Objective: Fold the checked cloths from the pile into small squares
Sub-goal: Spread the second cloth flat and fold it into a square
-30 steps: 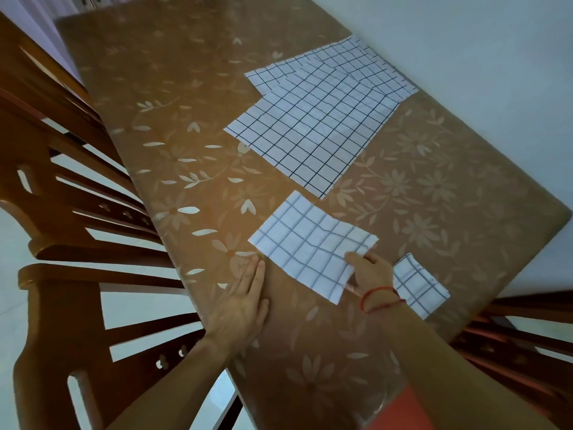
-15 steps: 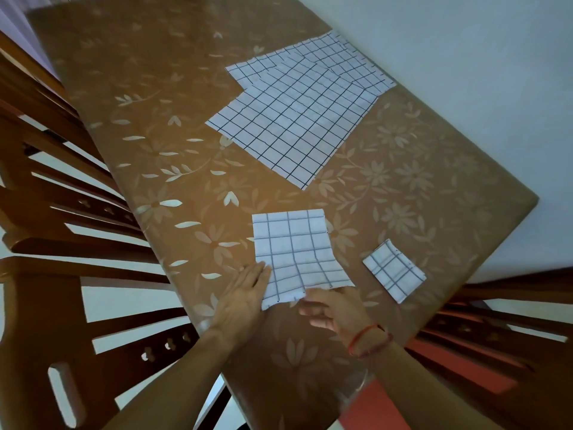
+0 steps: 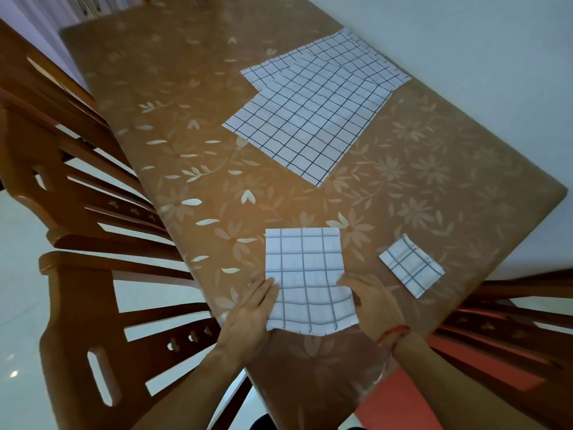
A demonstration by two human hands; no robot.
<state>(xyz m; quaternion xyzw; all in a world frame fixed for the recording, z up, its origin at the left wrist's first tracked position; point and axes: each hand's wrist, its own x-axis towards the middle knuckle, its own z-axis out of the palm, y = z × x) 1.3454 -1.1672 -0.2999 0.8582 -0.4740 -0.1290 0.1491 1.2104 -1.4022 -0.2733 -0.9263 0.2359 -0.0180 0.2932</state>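
Note:
A checked cloth folded to a rectangle [image 3: 305,268] lies on the brown flowered table [image 3: 434,187] near its front edge. My left hand [image 3: 251,315] holds the cloth's near left edge, fingertips on top and the thumb hidden under the corner. On the near right edge my right hand [image 3: 373,302] holds it the same way. The cloth's near end bows up a little between them. A small folded checked square [image 3: 410,265] lies to the right. The pile of flat checked cloths [image 3: 310,119] sits farther back.
Wooden chairs [image 3: 93,274] stand along the table's left side, and another chair [image 3: 502,321] stands at the near right. A pale wall runs behind the table's right edge.
The cloth has been turned square to me and drawn closer. My right hand left its right corner and now holds the near right edge; my left hand moved onto the near left edge.

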